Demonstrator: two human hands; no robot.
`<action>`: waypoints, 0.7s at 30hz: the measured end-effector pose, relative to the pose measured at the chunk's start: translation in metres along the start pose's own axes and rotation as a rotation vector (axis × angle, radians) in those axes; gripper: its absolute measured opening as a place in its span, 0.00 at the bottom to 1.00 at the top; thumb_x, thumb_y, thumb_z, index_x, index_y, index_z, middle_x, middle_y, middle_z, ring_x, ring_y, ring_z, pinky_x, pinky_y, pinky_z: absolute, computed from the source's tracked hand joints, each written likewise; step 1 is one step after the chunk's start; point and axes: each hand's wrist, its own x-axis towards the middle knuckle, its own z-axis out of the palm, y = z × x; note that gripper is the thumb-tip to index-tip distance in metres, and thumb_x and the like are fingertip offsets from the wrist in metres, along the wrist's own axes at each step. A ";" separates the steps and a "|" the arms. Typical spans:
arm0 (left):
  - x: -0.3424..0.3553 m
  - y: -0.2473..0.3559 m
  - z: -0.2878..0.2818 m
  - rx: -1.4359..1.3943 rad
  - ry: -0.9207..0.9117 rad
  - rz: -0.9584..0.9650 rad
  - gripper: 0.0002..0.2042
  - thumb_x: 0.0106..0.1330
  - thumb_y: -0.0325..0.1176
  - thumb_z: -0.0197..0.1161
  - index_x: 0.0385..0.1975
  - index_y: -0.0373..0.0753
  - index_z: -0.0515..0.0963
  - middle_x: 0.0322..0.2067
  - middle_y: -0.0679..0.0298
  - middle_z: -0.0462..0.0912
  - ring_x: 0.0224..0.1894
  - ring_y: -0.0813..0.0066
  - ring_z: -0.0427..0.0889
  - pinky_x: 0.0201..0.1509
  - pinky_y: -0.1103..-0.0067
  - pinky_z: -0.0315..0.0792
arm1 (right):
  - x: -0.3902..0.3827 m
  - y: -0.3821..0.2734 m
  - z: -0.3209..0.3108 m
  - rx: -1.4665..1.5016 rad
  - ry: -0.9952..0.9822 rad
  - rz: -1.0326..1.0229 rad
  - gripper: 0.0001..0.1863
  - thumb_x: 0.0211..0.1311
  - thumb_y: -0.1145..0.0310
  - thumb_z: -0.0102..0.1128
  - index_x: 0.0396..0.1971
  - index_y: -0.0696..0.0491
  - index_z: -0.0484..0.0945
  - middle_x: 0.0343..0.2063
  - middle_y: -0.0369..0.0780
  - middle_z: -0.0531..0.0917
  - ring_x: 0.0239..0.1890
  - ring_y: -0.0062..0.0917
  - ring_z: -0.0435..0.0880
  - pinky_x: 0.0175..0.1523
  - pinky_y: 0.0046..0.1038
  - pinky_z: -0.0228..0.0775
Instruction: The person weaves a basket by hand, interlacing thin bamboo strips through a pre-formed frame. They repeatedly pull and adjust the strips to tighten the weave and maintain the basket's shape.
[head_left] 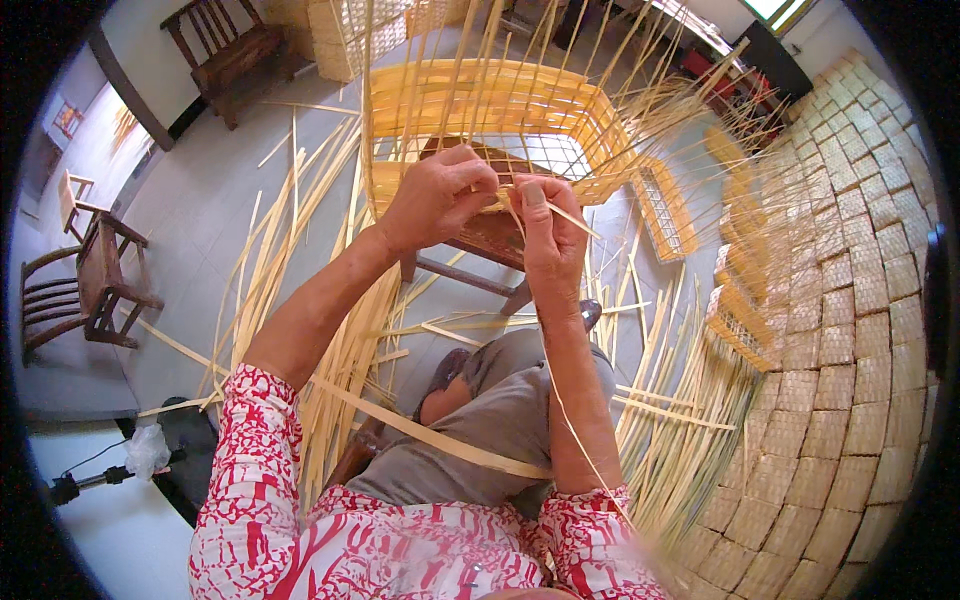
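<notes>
A half-woven basket (pixel 480 85) of yellow bamboo-like strips stands before me, its long uprights fanning out and its base an open lattice. My left hand (pixel 440 197) is closed at the basket's near side, fingers curled in a pinch; what lies between them is hidden. Beside it, almost touching, my right hand (pixel 552 230) pinches a thin pale strip (pixel 560 385) between thumb and fingers. That strip trails down along my right forearm to the sleeve. Under the basket is a dark wooden stool (pixel 490 240), partly covered by it.
Loose strips (pixel 330 350) lie over the floor on both sides, and one wide strip (pixel 430 432) crosses my lap. At right, smaller woven baskets (pixel 740 270) stand in a row before a tall stack of woven pieces (pixel 830 350). Wooden chairs (pixel 105 265) stand at left.
</notes>
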 end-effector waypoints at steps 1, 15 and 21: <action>-0.003 -0.002 -0.001 -0.001 -0.001 -0.008 0.03 0.58 0.27 0.67 0.30 0.41 0.79 0.30 0.59 0.79 0.35 0.59 0.81 0.38 0.69 0.75 | -0.003 -0.008 0.007 0.100 0.039 0.058 0.12 0.75 0.65 0.52 0.44 0.59 0.77 0.39 0.38 0.82 0.44 0.17 0.79 0.50 0.21 0.73; 0.003 0.011 0.010 -0.058 0.124 -0.205 0.05 0.61 0.25 0.68 0.32 0.36 0.78 0.28 0.62 0.77 0.29 0.72 0.77 0.34 0.77 0.71 | 0.001 -0.004 0.002 0.838 0.359 0.424 0.10 0.72 0.67 0.46 0.44 0.58 0.71 0.45 0.46 0.80 0.47 0.37 0.83 0.56 0.39 0.78; 0.003 0.009 0.022 0.125 0.177 -0.131 0.04 0.60 0.25 0.68 0.32 0.37 0.79 0.29 0.60 0.78 0.28 0.65 0.79 0.32 0.73 0.72 | -0.003 -0.001 0.007 0.771 0.346 0.399 0.10 0.73 0.66 0.48 0.45 0.57 0.71 0.45 0.45 0.79 0.49 0.34 0.81 0.56 0.34 0.77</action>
